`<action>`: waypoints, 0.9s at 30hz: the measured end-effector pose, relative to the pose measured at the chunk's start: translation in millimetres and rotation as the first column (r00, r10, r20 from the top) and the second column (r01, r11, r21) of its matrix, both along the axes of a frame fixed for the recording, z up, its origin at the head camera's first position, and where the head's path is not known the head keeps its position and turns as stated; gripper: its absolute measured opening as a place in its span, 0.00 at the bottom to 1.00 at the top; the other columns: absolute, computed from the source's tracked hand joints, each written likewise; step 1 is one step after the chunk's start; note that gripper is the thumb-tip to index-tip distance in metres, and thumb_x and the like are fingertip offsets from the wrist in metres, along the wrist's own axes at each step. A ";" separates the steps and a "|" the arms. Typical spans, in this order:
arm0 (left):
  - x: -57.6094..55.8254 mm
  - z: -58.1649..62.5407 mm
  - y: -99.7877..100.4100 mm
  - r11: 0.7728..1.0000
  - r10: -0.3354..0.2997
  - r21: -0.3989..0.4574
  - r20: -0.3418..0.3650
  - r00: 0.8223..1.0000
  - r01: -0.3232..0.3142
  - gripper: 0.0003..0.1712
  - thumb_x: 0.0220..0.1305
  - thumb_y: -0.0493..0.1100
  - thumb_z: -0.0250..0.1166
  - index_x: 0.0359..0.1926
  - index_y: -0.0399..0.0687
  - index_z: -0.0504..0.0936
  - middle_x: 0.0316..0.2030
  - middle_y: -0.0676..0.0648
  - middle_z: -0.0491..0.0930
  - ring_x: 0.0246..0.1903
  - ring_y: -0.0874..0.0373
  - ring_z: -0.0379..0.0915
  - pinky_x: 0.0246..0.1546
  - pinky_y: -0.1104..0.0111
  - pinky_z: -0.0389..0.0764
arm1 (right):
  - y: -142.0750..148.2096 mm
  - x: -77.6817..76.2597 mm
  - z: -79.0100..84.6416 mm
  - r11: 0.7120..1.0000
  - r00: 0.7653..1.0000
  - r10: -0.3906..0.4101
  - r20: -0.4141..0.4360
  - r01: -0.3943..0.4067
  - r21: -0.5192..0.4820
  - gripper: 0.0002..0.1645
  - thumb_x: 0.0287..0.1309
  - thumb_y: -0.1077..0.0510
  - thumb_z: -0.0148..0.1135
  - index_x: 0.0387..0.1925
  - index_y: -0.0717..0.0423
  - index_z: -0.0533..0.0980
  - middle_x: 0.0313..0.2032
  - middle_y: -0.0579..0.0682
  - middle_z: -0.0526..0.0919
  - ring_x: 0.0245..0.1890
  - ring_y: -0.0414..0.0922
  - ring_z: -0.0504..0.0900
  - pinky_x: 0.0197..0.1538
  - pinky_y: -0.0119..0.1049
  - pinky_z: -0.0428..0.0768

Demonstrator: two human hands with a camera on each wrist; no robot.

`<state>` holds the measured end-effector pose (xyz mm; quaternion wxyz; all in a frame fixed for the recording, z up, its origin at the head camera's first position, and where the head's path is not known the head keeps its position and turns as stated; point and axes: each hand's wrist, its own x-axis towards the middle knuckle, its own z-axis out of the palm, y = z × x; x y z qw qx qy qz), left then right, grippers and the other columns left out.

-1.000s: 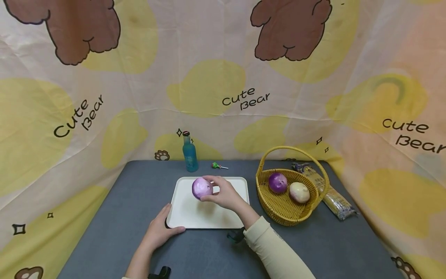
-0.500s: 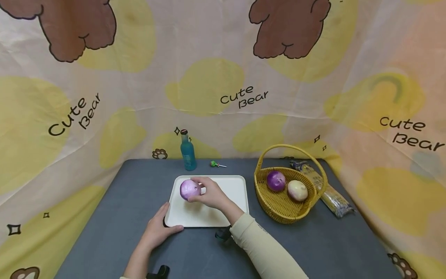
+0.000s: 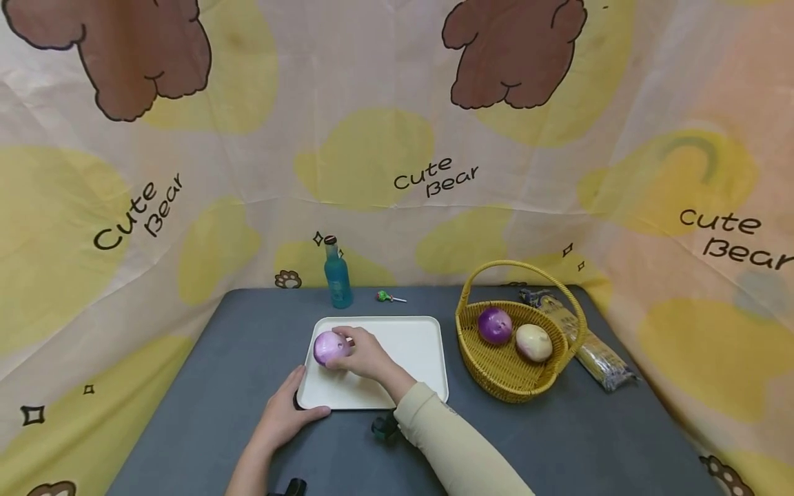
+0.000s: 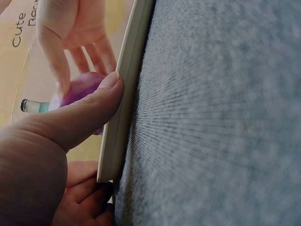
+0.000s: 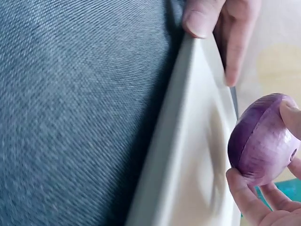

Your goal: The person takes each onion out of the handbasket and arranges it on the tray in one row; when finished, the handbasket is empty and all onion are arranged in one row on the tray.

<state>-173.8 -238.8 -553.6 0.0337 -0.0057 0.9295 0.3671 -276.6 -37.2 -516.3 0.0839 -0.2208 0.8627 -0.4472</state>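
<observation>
My right hand (image 3: 367,358) holds a purple onion (image 3: 327,349) between thumb and fingertips, over the left part of a white rectangular tray (image 3: 403,355). In the right wrist view, the onion (image 5: 263,141) sits by the tray wall (image 5: 174,155); whether it touches the surface cannot be told. My left hand (image 3: 280,413) holds the tray's front left corner, thumb along the front edge and the other fingers by the left side. The left wrist view shows that thumb (image 4: 94,108) pressed on the rim, partly covering the onion.
A yellow wicker basket (image 3: 496,377) with a purple onion (image 3: 495,326) and a paler onion (image 3: 533,342) stands right of the tray. Behind it lies a long clear-and-yellow package (image 3: 598,358). A blue bottle (image 3: 338,279) and a lollipop (image 3: 386,296) are at the back.
My right hand has carried the onion left across the tray and lowered it toward the left side. The left hand keeps its place at the corner.
</observation>
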 end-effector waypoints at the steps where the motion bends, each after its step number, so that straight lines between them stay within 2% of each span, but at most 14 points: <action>1: 0.6 0.7 0.4 1.000 -0.001 0.000 -0.003 1.000 0.001 0.67 0.50 0.63 0.77 0.78 0.36 0.53 0.77 0.32 0.52 0.75 0.34 0.50 0.71 0.39 0.59 | -1.0 -0.5 -1.9 1.000 1.000 -0.002 0.000 0.002 0.003 0.42 0.49 0.46 0.80 0.66 0.45 0.74 0.58 0.50 0.80 0.52 0.44 0.81 0.52 0.36 0.81; 5: 2.7 3.3 1.5 1.000 0.000 -0.001 -0.015 1.000 0.000 0.66 0.50 0.62 0.78 0.78 0.35 0.54 0.76 0.31 0.53 0.75 0.33 0.51 0.70 0.39 0.60 | -4.7 -0.5 -6.3 1.000 1.000 -0.011 -0.006 0.011 0.002 0.41 0.50 0.47 0.79 0.66 0.48 0.75 0.56 0.50 0.82 0.49 0.42 0.80 0.51 0.36 0.80; 11: 3.3 3.2 2.7 1.000 0.008 0.014 -0.047 0.999 -0.007 0.65 0.48 0.62 0.78 0.77 0.34 0.56 0.76 0.31 0.55 0.74 0.32 0.52 0.69 0.37 0.61 | -9.2 1.5 -10.9 0.999 1.000 -0.016 -0.006 0.016 0.038 0.43 0.55 0.43 0.75 0.70 0.45 0.71 0.59 0.52 0.78 0.53 0.44 0.77 0.57 0.41 0.79; 20: 2.7 3.9 -0.4 1.000 0.003 0.020 -0.005 1.000 -0.002 0.66 0.50 0.62 0.78 0.78 0.36 0.54 0.77 0.32 0.53 0.75 0.33 0.50 0.71 0.39 0.58 | -9.6 1.7 -14.3 0.997 0.999 0.019 -0.032 -0.016 0.076 0.45 0.59 0.38 0.70 0.74 0.46 0.66 0.62 0.55 0.76 0.58 0.46 0.77 0.61 0.42 0.78; 27: 1.3 4.1 -0.5 1.000 0.003 0.018 0.007 1.000 -0.003 0.67 0.49 0.63 0.78 0.78 0.36 0.53 0.77 0.32 0.53 0.75 0.33 0.50 0.71 0.39 0.59 | -9.5 0.9 -11.7 0.997 0.999 -0.005 -0.036 0.007 0.073 0.48 0.56 0.39 0.73 0.74 0.46 0.65 0.62 0.55 0.77 0.58 0.47 0.77 0.61 0.43 0.78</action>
